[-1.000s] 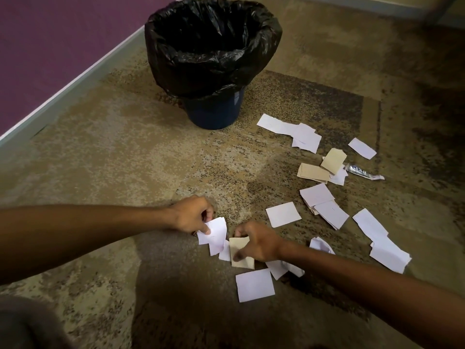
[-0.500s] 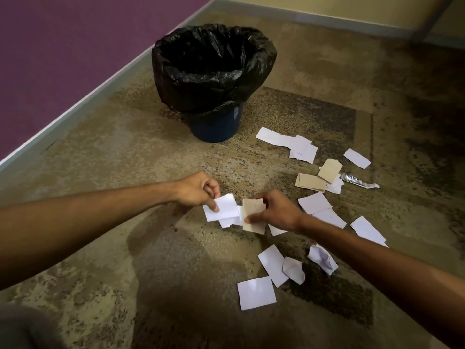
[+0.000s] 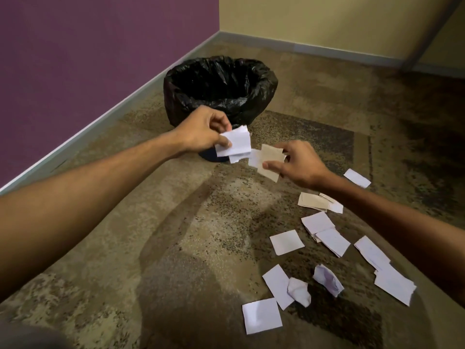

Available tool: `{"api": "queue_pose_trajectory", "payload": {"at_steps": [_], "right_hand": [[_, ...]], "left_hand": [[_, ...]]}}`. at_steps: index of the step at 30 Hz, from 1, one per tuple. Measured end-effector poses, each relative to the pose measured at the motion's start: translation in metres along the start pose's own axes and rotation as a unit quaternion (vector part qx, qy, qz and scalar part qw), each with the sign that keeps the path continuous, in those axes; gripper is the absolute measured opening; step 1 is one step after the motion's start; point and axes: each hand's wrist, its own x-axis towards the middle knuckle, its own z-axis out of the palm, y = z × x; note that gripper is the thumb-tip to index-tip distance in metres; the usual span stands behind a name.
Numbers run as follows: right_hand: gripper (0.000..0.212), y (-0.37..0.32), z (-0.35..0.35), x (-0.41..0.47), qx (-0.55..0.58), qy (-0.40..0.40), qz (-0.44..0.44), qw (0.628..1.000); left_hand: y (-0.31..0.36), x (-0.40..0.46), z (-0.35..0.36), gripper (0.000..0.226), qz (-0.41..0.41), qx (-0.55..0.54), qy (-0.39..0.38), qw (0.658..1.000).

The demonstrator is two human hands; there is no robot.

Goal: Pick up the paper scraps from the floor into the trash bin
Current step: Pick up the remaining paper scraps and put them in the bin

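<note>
Head view: left hand (image 3: pixel 203 133) pinches white paper scraps (image 3: pixel 234 144), raised in front of trash bin (image 3: pixel 221 89). Right hand (image 3: pixel 299 163) pinches tan scrap (image 3: pixel 270 161) plus white piece, beside left. More loose scraps (image 3: pixel 286 242) scattered on carpet floor (image 3: pixel 176 248) at right, white and tan, two crumpled.

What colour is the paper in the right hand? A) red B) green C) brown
C: the right hand pinches a brown paper scrap, with a white piece behind it, held up in front of the trash bin.
</note>
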Motion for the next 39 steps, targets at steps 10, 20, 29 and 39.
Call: {"api": "queue_pose_trajectory", "payload": {"at_steps": [10, 20, 29, 39], "right_hand": [[0.029, -0.038, -0.049, 0.062, -0.04, 0.127, -0.04, 0.99], [0.022, -0.068, -0.069, 0.125, -0.092, 0.164, -0.033, 0.982], [0.049, -0.068, -0.042, 0.165, -0.069, 0.097, -0.012, 0.993], [0.032, -0.011, -0.038, 0.117, -0.048, 0.107, -0.02, 0.993]], "left_hand": [[0.006, 0.037, -0.049, 0.018, 0.05, 0.025, 0.239, 0.969], [0.004, 0.065, -0.061, 0.013, 0.052, 0.128, 0.334, 0.932], [-0.003, 0.085, -0.05, 0.035, 0.041, 0.206, 0.257, 0.943], [0.003, 0.055, -0.007, 0.044, 0.21, 0.325, 0.266, 0.883]]}}
